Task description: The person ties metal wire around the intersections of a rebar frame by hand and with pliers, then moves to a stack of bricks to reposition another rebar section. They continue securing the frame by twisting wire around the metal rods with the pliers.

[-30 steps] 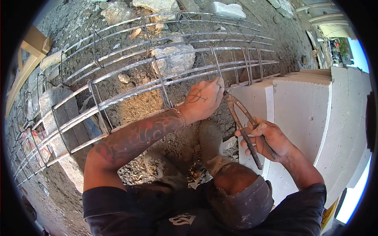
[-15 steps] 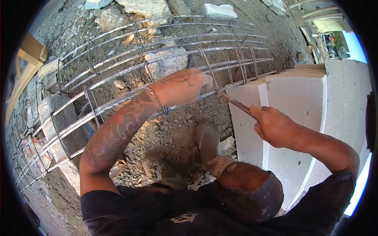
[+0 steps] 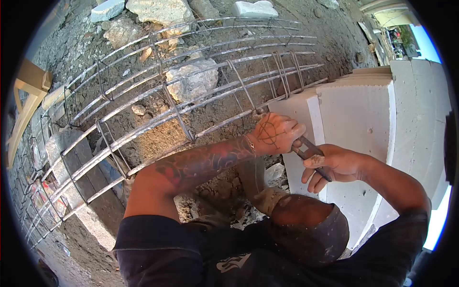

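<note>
Long steel bars with wire stirrups form a rebar cage (image 3: 210,92) across the view above rocky soil. My left hand (image 3: 278,132), tattooed and with a bracelet at the wrist, is closed around the upper part of dark metal pliers (image 3: 313,152), just below the lowest bar near a stirrup corner. The fingers of my right hand (image 3: 334,165) are spread, with the thumb against the pliers' handles. Any wire under my left hand is hidden.
White panels (image 3: 354,115) stand to the right. Rocks (image 3: 191,79) lie under and behind the cage. A concrete block (image 3: 79,162) is at the left, near a wooden frame (image 3: 31,91). My bent knee (image 3: 306,220) is low in view.
My left hand has moved right and down from the bars onto the pliers. The pliers' tip has left the stirrup corner, and my right hand has loosened its closed grip on the handles.
</note>
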`<state>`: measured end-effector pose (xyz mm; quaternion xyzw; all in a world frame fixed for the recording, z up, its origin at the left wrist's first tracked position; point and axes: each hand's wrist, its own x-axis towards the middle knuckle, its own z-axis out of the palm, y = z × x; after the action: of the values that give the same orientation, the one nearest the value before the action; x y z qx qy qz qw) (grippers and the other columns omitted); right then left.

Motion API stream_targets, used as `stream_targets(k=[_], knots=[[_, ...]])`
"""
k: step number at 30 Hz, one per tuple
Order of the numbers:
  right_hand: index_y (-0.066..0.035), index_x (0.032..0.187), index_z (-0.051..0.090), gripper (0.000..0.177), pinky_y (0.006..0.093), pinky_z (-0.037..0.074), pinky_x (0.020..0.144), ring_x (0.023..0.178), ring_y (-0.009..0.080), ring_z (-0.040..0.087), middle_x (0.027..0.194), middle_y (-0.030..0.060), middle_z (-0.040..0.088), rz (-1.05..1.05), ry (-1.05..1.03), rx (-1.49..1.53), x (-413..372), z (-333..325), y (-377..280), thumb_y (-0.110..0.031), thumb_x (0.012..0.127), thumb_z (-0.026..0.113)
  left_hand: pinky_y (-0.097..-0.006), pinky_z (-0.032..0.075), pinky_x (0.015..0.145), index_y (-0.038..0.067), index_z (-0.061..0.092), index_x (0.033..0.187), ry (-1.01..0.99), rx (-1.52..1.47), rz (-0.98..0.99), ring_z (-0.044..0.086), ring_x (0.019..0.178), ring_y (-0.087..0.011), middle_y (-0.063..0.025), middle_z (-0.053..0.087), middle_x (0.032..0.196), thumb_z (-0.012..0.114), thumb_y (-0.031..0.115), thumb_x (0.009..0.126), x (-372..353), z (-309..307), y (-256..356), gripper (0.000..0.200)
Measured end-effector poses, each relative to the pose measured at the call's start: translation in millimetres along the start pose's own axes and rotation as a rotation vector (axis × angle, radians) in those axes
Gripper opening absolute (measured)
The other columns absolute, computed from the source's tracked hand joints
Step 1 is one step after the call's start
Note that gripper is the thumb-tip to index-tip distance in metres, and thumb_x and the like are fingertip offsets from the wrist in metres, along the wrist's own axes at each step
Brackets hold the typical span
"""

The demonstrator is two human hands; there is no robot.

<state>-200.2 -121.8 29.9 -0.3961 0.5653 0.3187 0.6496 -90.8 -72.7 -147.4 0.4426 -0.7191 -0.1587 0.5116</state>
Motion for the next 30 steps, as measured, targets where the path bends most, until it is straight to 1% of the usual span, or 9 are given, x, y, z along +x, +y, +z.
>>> stream_targets(k=[5,7,8,10,11,13,18,28,30], knots=[[-0.003,0.088,0.047,0.020,0.0391,0.048,0.051,0.062,0.0265,0.063,0.069,0.0098,0.058,0.022,0.208,-0.269,-0.3,1.7,2.9,-0.021,0.087,0.056,-0.0376,0.045,0.052,0.006,0.052,0.076,0.139,0.044,0.104,0.057,0.057,-0.0271,-0.0070,0.053,0.060,0.068,0.021,0.066,5.5,3.8,0.7,0.024],[-0.003,0.088,0.047,0.014,0.0402,0.047,0.049,0.061,0.0299,0.063,0.063,0.0135,0.058,-0.402,0.660,-1.375,0.6,-5.9,6.5,-0.013,0.084,0.056,-0.0382,0.047,0.056,0.005,0.057,0.078,0.072,0.181,0.049,0.059,0.063,-0.0282,-0.0092,0.056,0.064,0.068,0.023,0.067,19.5,-5.9,5.3,0.024],[-0.002,0.088,0.047,0.013,0.0403,0.048,0.049,0.059,0.0318,0.063,0.062,0.0165,0.058,-0.406,0.771,-1.547,-0.8,-5.3,7.8,-0.007,0.079,0.055,-0.0382,0.047,0.056,0.005,0.057,0.078,0.072,0.183,0.051,0.059,0.063,-0.0282,-0.0092,0.056,0.064,0.068,0.023,0.067,26.6,-10.3,5.6,0.024],[-0.003,0.088,0.046,0.014,0.0410,0.048,0.050,0.057,0.0326,0.061,0.062,0.0159,0.058,-0.459,0.820,-1.694,2.0,-17.0,6.5,-0.007,0.079,0.055,-0.0381,0.046,0.061,0.008,0.054,0.078,-0.289,0.040,-0.215,0.059,0.069,-0.0266,-0.0099,0.056,0.071,0.064,0.027,0.070,35.9,-14.1,5.7,0.024],[-0.003,0.087,0.046,0.015,0.0417,0.049,0.051,0.055,0.0334,0.060,0.062,0.0153,0.057,-0.510,0.869,-1.841,4.3,-21.9,6.0,-0.006,0.078,0.056,-0.0381,0.046,0.061,0.008,0.054,0.078,-0.291,0.042,-0.211,0.059,0.069,-0.0266,-0.0099,0.056,0.071,0.064,0.027,0.070,35.3,-12.8,5.5,0.024],[-0.004,0.087,0.045,0.015,0.0407,0.049,0.050,0.055,0.0328,0.060,0.063,0.0142,0.057,-0.541,0.884,-1.865,11.3,-22.5,5.7,-0.004,0.076,0.054,-0.0395,0.048,0.067,0.005,0.065,0.085,-0.257,0.061,-0.305,0.061,0.074,-0.0305,-0.0138,0.061,0.074,0.065,0.032,0.072,29.8,-5.8,0.5,0.030],[-0.004,0.087,0.045,0.013,0.0346,0.050,0.047,0.056,0.0276,0.063,0.065,0.0116,0.059,-0.516,0.980,-1.944,36.4,-32.7,20.2,-0.005,0.077,0.053,-0.0395,0.048,0.068,0.006,0.065,0.084,-0.214,0.181,-0.291,0.061,0.074,-0.0302,-0.0134,0.062,0.073,0.064,0.029,0.072,24.1,15.0,-8.9,0.026],[-0.004,0.082,0.048,0.026,0.0385,0.049,0.058,0.065,0.0323,0.062,0.071,0.0138,0.059,-0.455,0.943,-1.756,39.7,-44.2,6.5,-0.017,0.071,0.069,-0.0386,0.051,0.063,0.002,0.065,0.075,-0.174,0.153,-0.328,0.063,0.069,-0.0324,-0.0176,0.063,0.071,0.058,0.014,0.068,32.0,14.9,-10.7,0.016],[-0.004,0.082,0.050,0.024,0.0378,0.050,0.055,0.063,0.0295,0.063,0.066,0.0119,0.060,-0.559,0.940,-1.789,39.0,-47.2,5.1,-0.020,0.073,0.065,-0.0387,0.051,0.063,0.002,0.065,0.076,-0.170,0.148,-0.385,0.063,0.068,-0.0326,-0.0178,0.062,0.071,0.057,0.013,0.068,33.1,21.0,-14.1,0.016]])
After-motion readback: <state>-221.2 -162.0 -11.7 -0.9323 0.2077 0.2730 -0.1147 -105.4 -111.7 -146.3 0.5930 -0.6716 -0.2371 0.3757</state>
